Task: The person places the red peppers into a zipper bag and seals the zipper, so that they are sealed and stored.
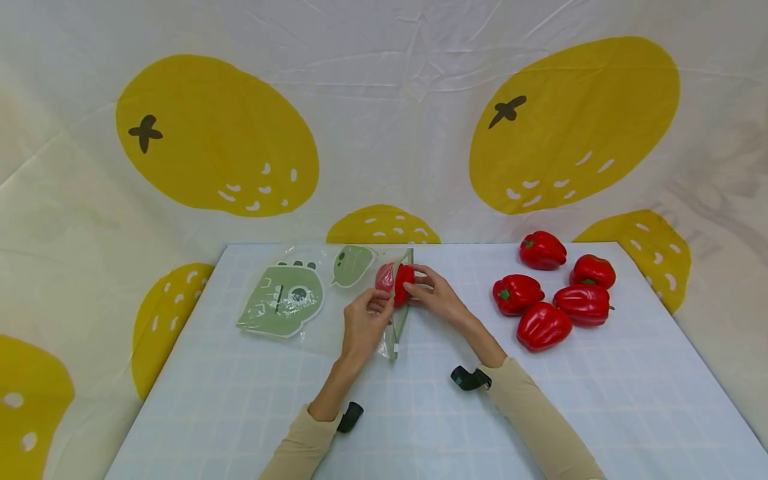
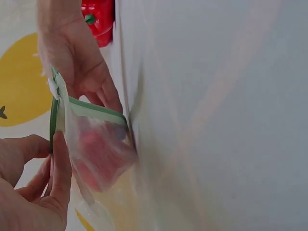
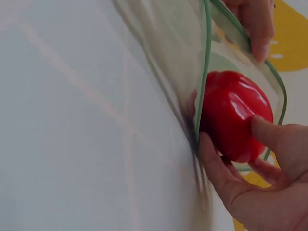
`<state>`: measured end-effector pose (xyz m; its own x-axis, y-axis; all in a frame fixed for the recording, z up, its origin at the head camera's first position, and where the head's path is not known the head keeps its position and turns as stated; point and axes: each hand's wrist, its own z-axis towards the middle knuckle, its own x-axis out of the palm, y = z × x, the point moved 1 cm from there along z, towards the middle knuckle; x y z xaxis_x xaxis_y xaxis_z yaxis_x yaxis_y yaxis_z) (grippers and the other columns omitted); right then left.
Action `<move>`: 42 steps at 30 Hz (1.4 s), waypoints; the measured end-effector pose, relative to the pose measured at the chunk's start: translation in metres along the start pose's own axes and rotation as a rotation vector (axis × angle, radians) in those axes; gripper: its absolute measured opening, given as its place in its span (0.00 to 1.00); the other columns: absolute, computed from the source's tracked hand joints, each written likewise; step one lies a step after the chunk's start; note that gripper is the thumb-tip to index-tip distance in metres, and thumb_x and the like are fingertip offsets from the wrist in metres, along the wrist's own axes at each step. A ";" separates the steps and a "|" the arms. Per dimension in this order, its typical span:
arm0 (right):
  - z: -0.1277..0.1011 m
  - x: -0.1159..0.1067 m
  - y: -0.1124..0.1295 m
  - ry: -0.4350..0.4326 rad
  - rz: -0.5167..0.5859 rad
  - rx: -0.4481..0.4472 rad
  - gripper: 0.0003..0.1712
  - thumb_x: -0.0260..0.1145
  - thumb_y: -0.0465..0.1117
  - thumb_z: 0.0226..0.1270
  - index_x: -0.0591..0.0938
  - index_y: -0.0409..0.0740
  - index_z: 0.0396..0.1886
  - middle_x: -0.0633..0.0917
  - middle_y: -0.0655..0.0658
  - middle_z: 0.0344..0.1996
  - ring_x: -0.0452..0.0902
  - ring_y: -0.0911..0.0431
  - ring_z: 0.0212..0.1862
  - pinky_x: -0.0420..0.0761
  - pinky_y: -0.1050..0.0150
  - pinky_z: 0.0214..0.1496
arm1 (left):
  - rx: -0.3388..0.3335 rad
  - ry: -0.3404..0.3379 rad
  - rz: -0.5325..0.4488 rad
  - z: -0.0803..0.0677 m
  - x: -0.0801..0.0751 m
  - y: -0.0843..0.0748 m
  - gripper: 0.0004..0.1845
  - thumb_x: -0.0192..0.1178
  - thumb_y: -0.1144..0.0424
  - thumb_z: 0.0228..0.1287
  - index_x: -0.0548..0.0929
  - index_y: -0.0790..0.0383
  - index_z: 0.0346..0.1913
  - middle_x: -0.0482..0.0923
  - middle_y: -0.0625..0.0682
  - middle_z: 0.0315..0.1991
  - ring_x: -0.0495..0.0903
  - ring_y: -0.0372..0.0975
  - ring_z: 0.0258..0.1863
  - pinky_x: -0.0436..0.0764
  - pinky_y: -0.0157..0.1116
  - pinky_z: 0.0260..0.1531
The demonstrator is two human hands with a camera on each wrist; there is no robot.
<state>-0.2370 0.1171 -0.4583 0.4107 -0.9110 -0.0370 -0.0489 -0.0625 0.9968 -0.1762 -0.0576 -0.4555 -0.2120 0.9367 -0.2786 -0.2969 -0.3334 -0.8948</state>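
A clear zip bag (image 1: 327, 330) with green dinosaur-like prints lies on the table, its green-edged mouth facing right. My left hand (image 1: 363, 327) pinches one side of that mouth between thumb and fingers, holding it apart from the other side. In my right hand (image 1: 443, 299) is a red bell pepper (image 3: 236, 115), gripped by thumb and fingertips. The pepper sits partly inside the opening, its near end still between the fingers. Through the film in the left wrist view, the red of the pepper (image 2: 98, 156) shows blurred.
Several more red bell peppers (image 1: 544, 327) are grouped on the right of the table (image 1: 432, 433). A whitish cloth backdrop (image 1: 390, 147) with large yellow fruit prints rises behind the table's far edge. Black cameras are worn on both wrists.
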 end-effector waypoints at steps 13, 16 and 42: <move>0.007 -0.004 -0.022 -0.042 -0.027 -0.054 0.30 0.61 0.44 0.68 0.64 0.49 0.67 0.71 0.37 0.60 0.71 0.43 0.59 0.80 0.53 0.51 | -0.021 0.161 0.220 -0.005 0.001 -0.001 0.06 0.67 0.68 0.54 0.80 0.64 0.33 0.79 0.48 0.23 0.77 0.34 0.21 0.79 0.28 0.24; 0.006 -0.004 -0.021 -0.049 -0.034 -0.053 0.30 0.61 0.44 0.68 0.64 0.50 0.67 0.71 0.38 0.60 0.71 0.44 0.59 0.80 0.53 0.51 | -0.018 0.148 0.300 -0.005 0.000 -0.003 0.05 0.66 0.69 0.53 0.79 0.63 0.32 0.79 0.47 0.22 0.76 0.34 0.20 0.78 0.28 0.22; 0.019 0.010 -0.018 -0.141 -0.141 -0.062 0.30 0.66 0.45 0.64 0.69 0.44 0.63 0.75 0.37 0.57 0.75 0.45 0.56 0.79 0.57 0.53 | 0.013 -0.009 0.029 -0.005 -0.013 -0.009 0.04 0.65 0.71 0.57 0.83 0.64 0.35 0.82 0.51 0.30 0.82 0.38 0.28 0.82 0.30 0.25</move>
<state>-0.2489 0.1014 -0.4783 0.2777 -0.9434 -0.1814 0.0576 -0.1721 0.9834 -0.1665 -0.0665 -0.4455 -0.2293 0.9255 -0.3014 -0.3025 -0.3621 -0.8817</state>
